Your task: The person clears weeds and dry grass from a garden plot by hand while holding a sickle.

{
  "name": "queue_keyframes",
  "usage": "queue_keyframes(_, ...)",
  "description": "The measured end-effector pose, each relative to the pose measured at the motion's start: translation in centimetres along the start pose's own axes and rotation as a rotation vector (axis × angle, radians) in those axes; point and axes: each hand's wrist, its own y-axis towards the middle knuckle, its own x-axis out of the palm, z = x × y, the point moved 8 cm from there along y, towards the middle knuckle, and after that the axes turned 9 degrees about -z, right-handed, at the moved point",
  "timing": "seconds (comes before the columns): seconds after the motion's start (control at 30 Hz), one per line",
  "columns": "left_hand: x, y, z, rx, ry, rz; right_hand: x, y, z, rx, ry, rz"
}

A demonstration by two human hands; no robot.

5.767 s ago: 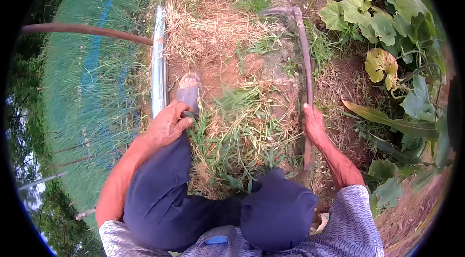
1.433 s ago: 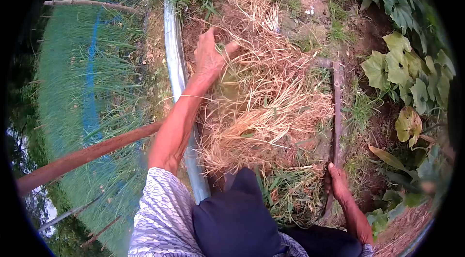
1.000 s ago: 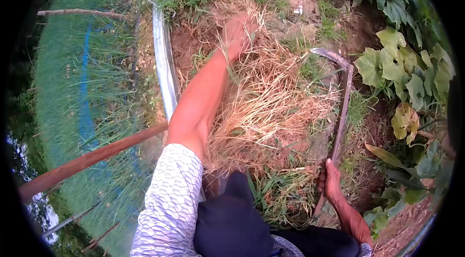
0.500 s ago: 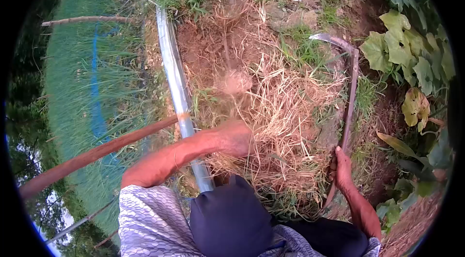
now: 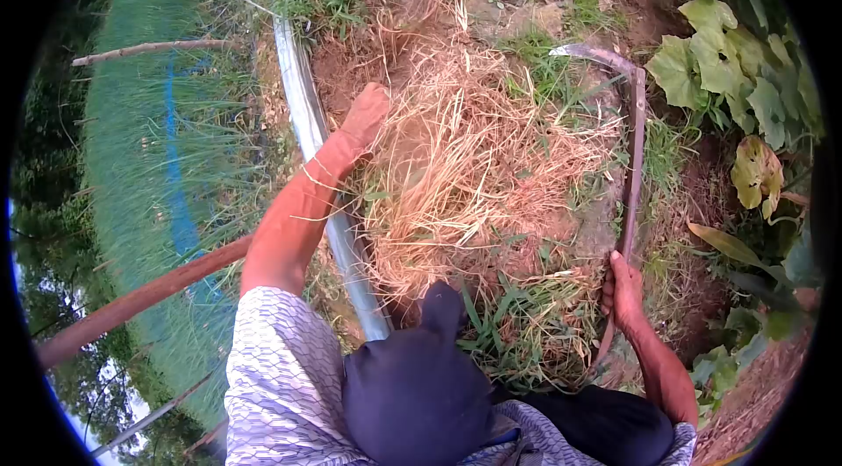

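Note:
My left hand [image 5: 367, 113] is at the far left edge of a spread of dry grass [image 5: 456, 150] on the soil. Its fingers are curled into the dry strands, partly hidden from this angle. At the right, my right hand [image 5: 624, 289] is wrapped round the lower part of the long handle of a sickle [image 5: 634, 150]. The sickle's curved blade points left at the top, over green grass. Its handle lies along the edge of the bed.
A silvery pole [image 5: 303, 102] runs along the left side, under my left arm. A brown wooden pole [image 5: 140, 299] slants in beside green netting [image 5: 132, 176]. Broad-leaved plants [image 5: 710, 71] stand at the right. Cut green grass [image 5: 535, 326] lies near my knees [image 5: 417, 387].
My left hand has moved forward and left, from near my knee to the far side of the bed. Dry grass has shifted the same way, baring soil and green stems. My right hand keeps the sickle.

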Motion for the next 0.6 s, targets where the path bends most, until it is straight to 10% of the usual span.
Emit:
queue_keyframes(0.4,9.3,-16.1,1.7,-0.309,-0.78,-0.285,0.0,-0.2,-0.2,-0.001,0.019,-0.009)
queue_keyframes(0.6,0.4,-12.1,0.7,-0.125,-0.88,0.269,-0.2,0.0,-0.1,0.007,0.028,-0.009)
